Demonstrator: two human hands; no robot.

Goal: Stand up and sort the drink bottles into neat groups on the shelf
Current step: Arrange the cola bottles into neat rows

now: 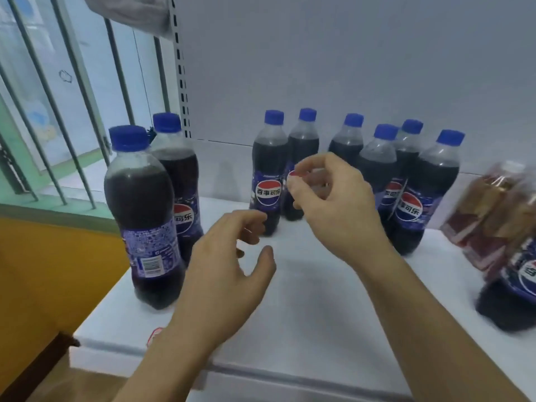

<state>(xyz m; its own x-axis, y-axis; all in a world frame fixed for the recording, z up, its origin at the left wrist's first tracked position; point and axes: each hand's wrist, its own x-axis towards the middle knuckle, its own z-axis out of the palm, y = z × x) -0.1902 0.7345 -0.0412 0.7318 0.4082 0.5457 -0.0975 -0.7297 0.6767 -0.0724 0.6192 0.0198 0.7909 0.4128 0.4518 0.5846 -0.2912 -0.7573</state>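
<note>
Fingers of my left hand [229, 274] hang loosely curled, holding nothing, just before a cola bottle [267, 172] mid-shelf. My right hand [330, 204], fingers half curled and likewise holding nothing, hovers before its neighbour bottle [303, 140]. Both stand upright on the white shelf [304, 329], toward its back edge.

Both bare forearms reach forward from the near edge, the left from near left, the right from near right. The left hand [229, 271] hangs palm-down, thumb spread to the right, fingers [249, 224] loosely curled, holding nothing. The right hand [333, 204] is raised farther, its fingers bent leftward, thumb close beneath them.
</note>
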